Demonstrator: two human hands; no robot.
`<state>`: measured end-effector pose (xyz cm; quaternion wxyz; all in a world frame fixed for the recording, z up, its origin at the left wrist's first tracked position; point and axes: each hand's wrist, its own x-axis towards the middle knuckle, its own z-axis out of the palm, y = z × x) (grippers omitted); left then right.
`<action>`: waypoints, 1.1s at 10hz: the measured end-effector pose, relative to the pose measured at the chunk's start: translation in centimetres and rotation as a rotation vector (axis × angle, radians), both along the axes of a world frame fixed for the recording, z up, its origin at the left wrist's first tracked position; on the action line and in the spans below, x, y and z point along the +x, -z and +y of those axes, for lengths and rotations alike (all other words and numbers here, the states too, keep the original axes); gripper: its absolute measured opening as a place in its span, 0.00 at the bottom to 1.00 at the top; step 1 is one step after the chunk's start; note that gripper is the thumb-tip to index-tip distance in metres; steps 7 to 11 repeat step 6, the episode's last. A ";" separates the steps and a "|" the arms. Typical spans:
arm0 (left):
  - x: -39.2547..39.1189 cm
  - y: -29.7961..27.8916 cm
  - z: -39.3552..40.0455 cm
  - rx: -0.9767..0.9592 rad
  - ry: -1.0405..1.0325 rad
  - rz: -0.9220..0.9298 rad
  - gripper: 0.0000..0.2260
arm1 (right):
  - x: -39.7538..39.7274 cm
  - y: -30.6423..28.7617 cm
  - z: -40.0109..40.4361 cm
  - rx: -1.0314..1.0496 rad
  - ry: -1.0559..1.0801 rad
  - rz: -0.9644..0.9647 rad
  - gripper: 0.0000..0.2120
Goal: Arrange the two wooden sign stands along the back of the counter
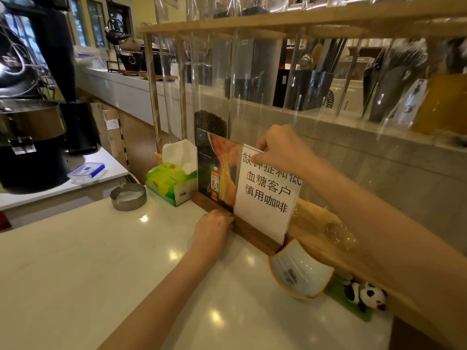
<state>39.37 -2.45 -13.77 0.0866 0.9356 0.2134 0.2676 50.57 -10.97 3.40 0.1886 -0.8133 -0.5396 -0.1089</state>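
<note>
Head view: tissue box (168,182) left of 2 sign stands (262,195), dish (300,271) right, both grips clamped on stands.

We see glossy white stone counter (75,261) catching ceiling-light glare. Grey concrete ledge (353,157) runs behind it. Pale wooden shelf (278,20) spans above on slim wooden posts (153,97). We note yellow-green wall with framed windows (88,24) far left.

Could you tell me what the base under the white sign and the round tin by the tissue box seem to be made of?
The base looks like dark stained wood, with visible grain and a matte finish. The round tin looks like brushed metal, probably steel, with a dull grey sheen.
</note>
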 end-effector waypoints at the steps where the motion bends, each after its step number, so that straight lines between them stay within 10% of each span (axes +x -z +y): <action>1: -0.2 -0.9 -0.1 -0.046 0.001 0.173 0.13 | -0.2 -0.1 0.0 -0.023 0.008 -0.056 0.12; 3: -3.1 -4.0 0.6 -0.292 0.050 0.370 0.26 | -1.0 0.6 0.1 -0.030 -0.043 0.000 0.26; 6: -13.6 -8.4 0.7 -0.444 0.009 -0.374 0.22 | -11.3 2.7 -1.5 0.596 -0.419 0.420 0.14; 11: -13.6 -8.4 0.7 -0.444 0.009 -0.374 0.22 | -11.3 2.7 -1.5 0.596 -0.419 0.420 0.14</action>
